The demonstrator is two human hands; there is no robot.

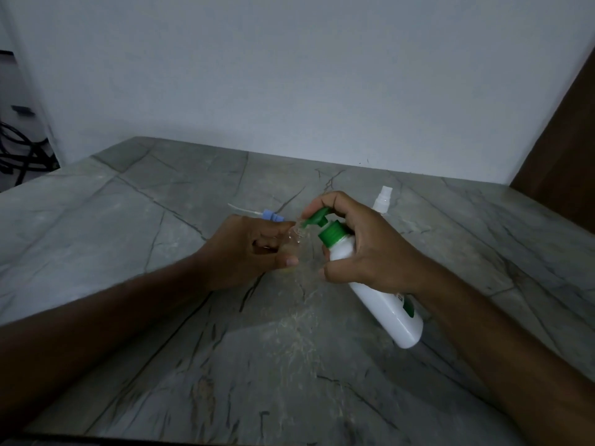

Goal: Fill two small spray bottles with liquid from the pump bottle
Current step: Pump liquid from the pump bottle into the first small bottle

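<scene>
My right hand (370, 249) grips a white pump bottle (383, 304) with a green pump head (317, 218), tilted so its nozzle points left. A finger rests on top of the pump. My left hand (248, 249) holds a small clear spray bottle (297, 241) with no cap, its mouth just under the green nozzle. A blue spray cap with its white dip tube (267, 215) lies on the table behind my left hand. A second small spray bottle (383, 199) with a white cap stands behind my right hand, partly hidden.
The work happens on a grey marble-patterned table (161, 284) set against a white wall. A brown wooden panel (560, 140) stands at the far right. Dark cables (19, 149) lie beyond the table's left corner.
</scene>
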